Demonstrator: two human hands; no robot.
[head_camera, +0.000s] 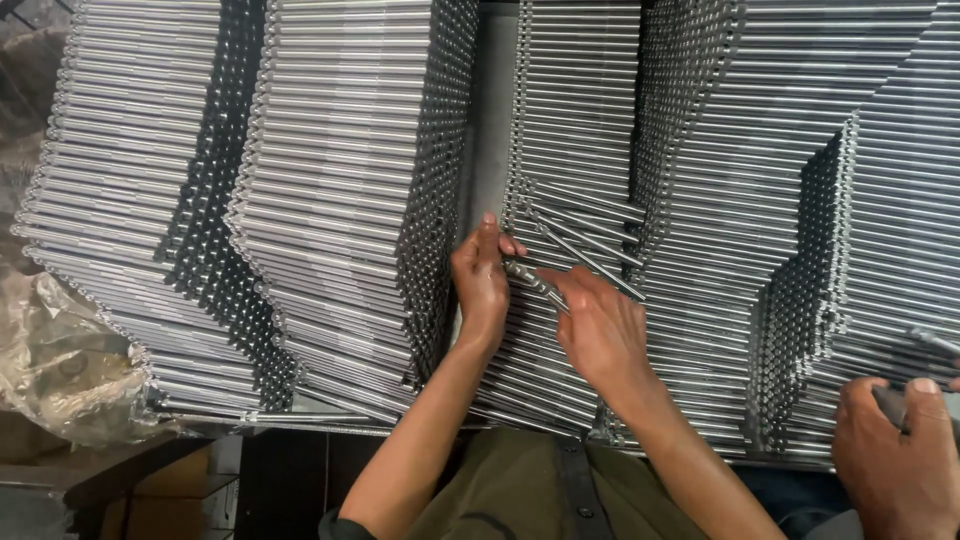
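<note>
From the head camera I look straight down on stacks of metal rods (340, 200), laid side by side in neat tiers that step up in blocks. They lie lengthwise across the view, with their round ends forming dotted walls, which I judge keeps each block square and easy to count.

My left hand (482, 285) sits at the gap between two blocks, fingers curled and pinching one end of a short loose rod (528, 279). My right hand (600, 330) is closed on the same rod from the other side, so the rod bridges the two hands just above the middle stack (575, 120). Holding it at both ends would let me steer it into line with its neighbours.

A few more loose rods (590, 240) lie askew on top of that middle stack, just beyond my fingers, not yet squared with the rows.

At the lower right edge another person's hand (895, 450) rests against the far right stack (880, 200). Crumpled clear plastic wrap (70, 370) lies at the lower left beside the rods.
</note>
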